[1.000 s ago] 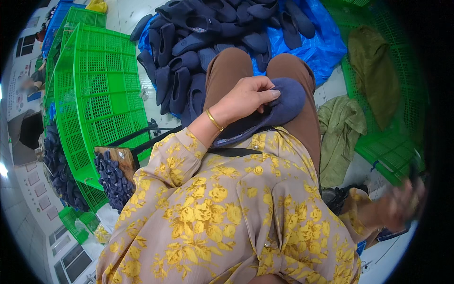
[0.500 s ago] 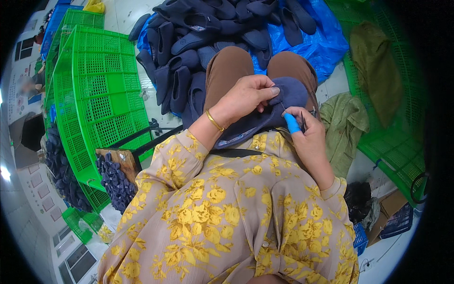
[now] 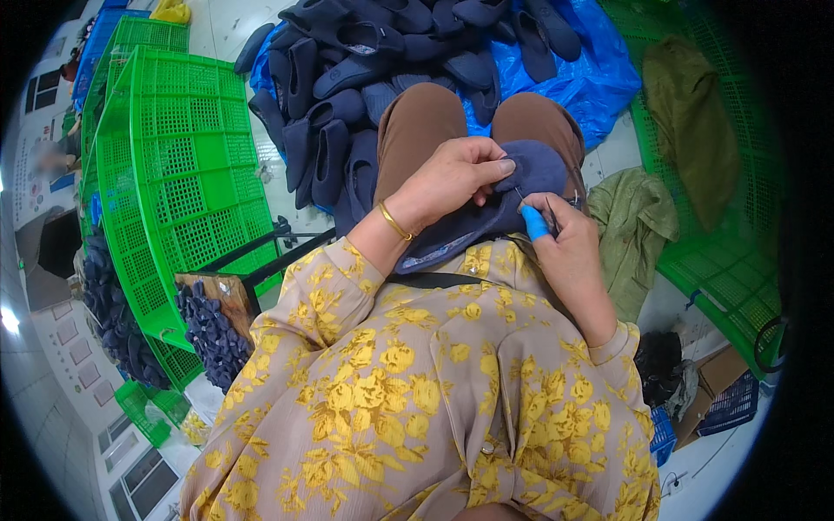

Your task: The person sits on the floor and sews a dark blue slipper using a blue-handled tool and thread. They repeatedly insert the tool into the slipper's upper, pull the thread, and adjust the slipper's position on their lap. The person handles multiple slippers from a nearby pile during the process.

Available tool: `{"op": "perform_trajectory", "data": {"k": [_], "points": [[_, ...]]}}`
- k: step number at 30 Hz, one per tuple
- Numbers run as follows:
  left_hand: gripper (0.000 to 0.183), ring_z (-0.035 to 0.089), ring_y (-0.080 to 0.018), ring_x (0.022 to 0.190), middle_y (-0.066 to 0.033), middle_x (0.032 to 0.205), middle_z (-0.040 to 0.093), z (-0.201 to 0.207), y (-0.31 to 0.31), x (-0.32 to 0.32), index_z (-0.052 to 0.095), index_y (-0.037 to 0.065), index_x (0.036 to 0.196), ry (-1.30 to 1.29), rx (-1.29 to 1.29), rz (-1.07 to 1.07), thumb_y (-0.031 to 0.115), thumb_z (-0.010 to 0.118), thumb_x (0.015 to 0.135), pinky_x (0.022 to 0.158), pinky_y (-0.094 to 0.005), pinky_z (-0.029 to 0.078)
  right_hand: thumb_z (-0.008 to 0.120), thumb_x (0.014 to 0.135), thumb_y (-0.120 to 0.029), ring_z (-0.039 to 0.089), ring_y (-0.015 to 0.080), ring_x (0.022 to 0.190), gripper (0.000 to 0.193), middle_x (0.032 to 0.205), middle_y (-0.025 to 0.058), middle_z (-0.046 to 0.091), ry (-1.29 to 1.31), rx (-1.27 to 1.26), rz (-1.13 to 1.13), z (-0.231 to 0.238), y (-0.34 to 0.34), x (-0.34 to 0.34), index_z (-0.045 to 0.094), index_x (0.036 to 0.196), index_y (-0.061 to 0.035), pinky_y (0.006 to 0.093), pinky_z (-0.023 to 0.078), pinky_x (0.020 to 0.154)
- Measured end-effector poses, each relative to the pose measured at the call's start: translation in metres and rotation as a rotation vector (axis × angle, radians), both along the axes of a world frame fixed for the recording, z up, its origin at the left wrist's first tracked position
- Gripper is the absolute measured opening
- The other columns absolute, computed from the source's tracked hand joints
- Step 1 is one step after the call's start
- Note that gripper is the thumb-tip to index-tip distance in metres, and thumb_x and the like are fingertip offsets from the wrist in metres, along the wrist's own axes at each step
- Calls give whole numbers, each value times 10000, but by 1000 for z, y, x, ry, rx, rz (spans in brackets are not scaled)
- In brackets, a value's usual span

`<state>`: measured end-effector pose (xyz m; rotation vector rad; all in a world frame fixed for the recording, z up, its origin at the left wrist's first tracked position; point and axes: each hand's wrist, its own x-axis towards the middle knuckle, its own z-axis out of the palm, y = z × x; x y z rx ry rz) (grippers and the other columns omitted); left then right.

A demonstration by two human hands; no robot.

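A dark navy cloth slipper [image 3: 540, 170] lies across my lap, its rounded toe end toward my knees. My left hand [image 3: 453, 179] is closed, thumb and fingertips pinching the slipper's fabric near its upper edge. Close by on the right, my right hand [image 3: 565, 245] is pinched around a thin needle [image 3: 519, 194] whose far end points at the fabric beside my left thumb. A blue wrap [image 3: 534, 223] covers one of the right hand's digits. Something dark and slim, perhaps a small tool, shows within the right hand; its kind is unclear.
Beyond my knees, many navy slippers [image 3: 356, 74] are heaped on a blue plastic sheet [image 3: 599, 65]. Green crates [image 3: 187, 156] stand at the left, near a box of small navy pieces [image 3: 213, 334]. Olive cloth [image 3: 632, 234] and another green crate [image 3: 725, 269] are at the right.
Almost nothing differs. My right hand has shifted very slightly at the slipper; my left hand keeps its pinch in the same spot.
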<state>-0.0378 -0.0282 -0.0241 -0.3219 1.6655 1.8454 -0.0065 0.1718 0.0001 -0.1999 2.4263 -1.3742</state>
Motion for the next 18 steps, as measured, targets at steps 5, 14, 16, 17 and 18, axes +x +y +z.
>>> {"op": "perform_trajectory", "data": {"k": [5,14,16,17,18], "points": [[170,523,-48,637,43,777,564,2,0,0,628,44,953,4,-16,-2,213,640,951,592,-186,449,600,861,-36,678,305,763,159,879,171,688,10,-1,0,-5,1,0,662,1008,-30,350,515,687],[178,513,-41,626,48,773,565,0,2,1,636,46,974,31,-13,18,220,651,941,581,-184,441,610,875,-25,563,100,695,142,848,55,653,-7,-171,-36,0,13,11,647,1012,-36,245,447,638],[182,507,-39,617,50,764,563,-1,4,3,640,47,975,81,-40,12,224,657,937,570,-186,433,610,875,-14,548,96,717,142,879,41,639,81,-173,-104,2,17,10,646,1009,-39,238,435,642],[184,502,-38,614,51,759,561,0,6,3,642,47,973,96,-55,2,226,657,936,565,-188,428,610,877,-10,522,81,733,132,906,0,622,110,-150,-98,10,23,7,652,997,-43,223,413,644],[185,498,-38,610,51,755,559,3,8,3,644,47,970,111,-70,-8,228,658,936,560,-190,424,608,882,-17,517,70,732,127,905,-10,618,110,-196,-148,14,30,5,659,994,-46,217,406,637]]}}
